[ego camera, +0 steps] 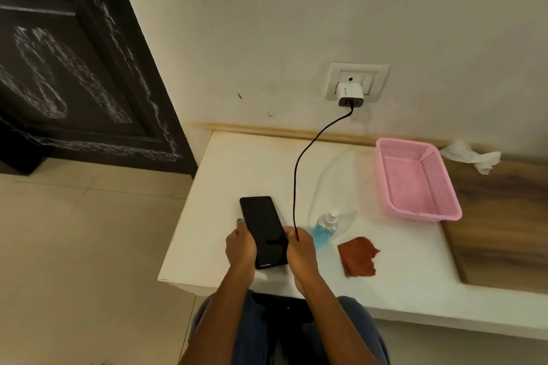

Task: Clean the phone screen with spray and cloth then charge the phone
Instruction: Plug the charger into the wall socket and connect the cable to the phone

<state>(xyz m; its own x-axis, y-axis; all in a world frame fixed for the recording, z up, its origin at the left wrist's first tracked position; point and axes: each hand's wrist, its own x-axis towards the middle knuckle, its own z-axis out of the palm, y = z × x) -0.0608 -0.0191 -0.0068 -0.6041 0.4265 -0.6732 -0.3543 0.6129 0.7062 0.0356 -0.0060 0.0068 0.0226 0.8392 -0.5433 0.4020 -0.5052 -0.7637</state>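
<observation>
A black phone [264, 228] with a dark screen lies face up near the front of the white table [243, 163]. My left hand [240, 249] grips its left edge. My right hand [301, 249] is at its right edge, fingers closed on the end of a black charging cable [299, 169]. The cable runs up to a white charger [350, 94] plugged into the wall socket [357, 80]. A small spray bottle [326, 230] with blue liquid lies just right of my right hand. A rust-brown cloth [357, 256] lies flat to its right.
A pink plastic basket [415, 178] stands at the back right of the table. A crumpled white tissue [471, 155] lies on the wooden surface [504, 216] beyond it. A dark door [74, 68] is on the left, tiled floor [89, 231] below.
</observation>
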